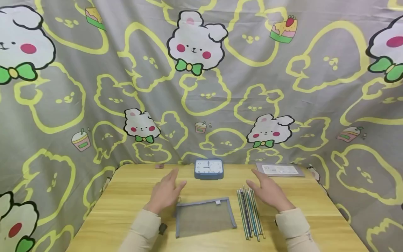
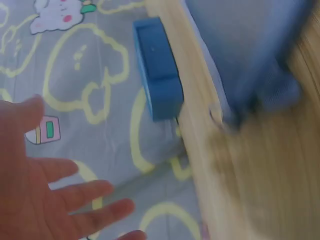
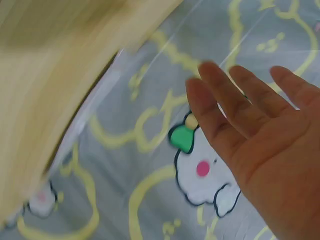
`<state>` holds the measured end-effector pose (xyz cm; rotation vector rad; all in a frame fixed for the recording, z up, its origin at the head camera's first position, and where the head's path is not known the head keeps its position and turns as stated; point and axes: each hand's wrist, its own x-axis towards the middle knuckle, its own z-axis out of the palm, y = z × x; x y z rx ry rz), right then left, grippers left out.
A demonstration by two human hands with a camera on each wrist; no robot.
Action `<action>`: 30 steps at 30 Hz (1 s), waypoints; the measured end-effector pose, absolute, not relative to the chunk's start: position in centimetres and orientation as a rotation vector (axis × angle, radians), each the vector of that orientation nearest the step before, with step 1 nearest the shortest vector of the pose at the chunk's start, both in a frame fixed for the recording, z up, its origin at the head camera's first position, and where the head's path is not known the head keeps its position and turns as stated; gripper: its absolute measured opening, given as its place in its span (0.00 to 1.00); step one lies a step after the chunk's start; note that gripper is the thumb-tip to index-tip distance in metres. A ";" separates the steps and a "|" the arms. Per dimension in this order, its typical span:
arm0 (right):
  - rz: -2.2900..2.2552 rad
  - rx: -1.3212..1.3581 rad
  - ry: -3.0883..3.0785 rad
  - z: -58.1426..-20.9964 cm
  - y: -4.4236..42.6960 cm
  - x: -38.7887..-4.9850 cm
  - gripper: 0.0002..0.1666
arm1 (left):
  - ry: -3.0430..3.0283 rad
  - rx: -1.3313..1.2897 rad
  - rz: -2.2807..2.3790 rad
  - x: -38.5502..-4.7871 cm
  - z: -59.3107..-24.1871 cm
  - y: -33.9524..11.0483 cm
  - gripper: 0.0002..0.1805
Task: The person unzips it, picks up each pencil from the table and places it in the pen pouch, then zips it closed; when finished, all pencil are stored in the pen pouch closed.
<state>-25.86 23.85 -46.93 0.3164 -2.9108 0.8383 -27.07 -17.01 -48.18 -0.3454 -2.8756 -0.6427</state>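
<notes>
10, 11, 2 on clock [image 1: 209,168], label [image 1: 280,170] illegible

A curtained desk nook, homelike, its wider room hidden: cartoon-rabbit cloth [image 1: 201,84] hangs from nine o'clock round to three about a wooden table [image 1: 119,199], with a clock [image 1: 209,168] at twelve and pencils [image 1: 250,214] at three.

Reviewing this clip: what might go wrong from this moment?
1. The pencils lie loose side by side, with the right hand right by their far ends; a brush could roll or scatter them.
2. The mesh pouch lies close beside them, so sliding it that way might push them out of line.
3. The clock stands near the table's back edge; a knock could perhaps tip it off.
</notes>
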 end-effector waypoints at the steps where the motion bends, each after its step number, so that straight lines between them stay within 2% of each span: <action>1: 0.875 0.314 -2.909 -47.0 23.3 -26.0 0.46 | -2.872 -0.329 -0.661 -27.4 -48.4 -16.7 0.42; 5: 0.971 0.259 -2.886 -48.1 20.5 -26.3 0.40 | -2.905 -0.211 -0.738 -27.4 -49.6 -16.0 0.39; 10: 1.008 0.272 -2.906 -50.4 16.5 -26.1 0.35 | -3.001 0.050 -0.682 -25.5 -51.3 -16.9 0.30; 14: 0.927 0.249 -2.954 -51.7 15.0 -26.3 0.32 | -3.066 0.199 -0.577 -24.8 -52.2 -17.0 0.34; 18: 0.824 0.169 -2.961 -51.9 14.7 -26.6 0.31 | -3.043 0.207 -0.585 -25.0 -52.3 -16.1 0.37; 24: 0.803 0.185 -2.970 -51.6 14.0 -26.7 0.30 | -2.960 0.239 -0.760 -24.6 -52.0 -15.1 0.29; 30: 0.872 0.249 -2.960 -52.1 13.3 -26.5 0.27 | -2.933 0.224 -0.877 -24.7 -52.4 -14.7 0.33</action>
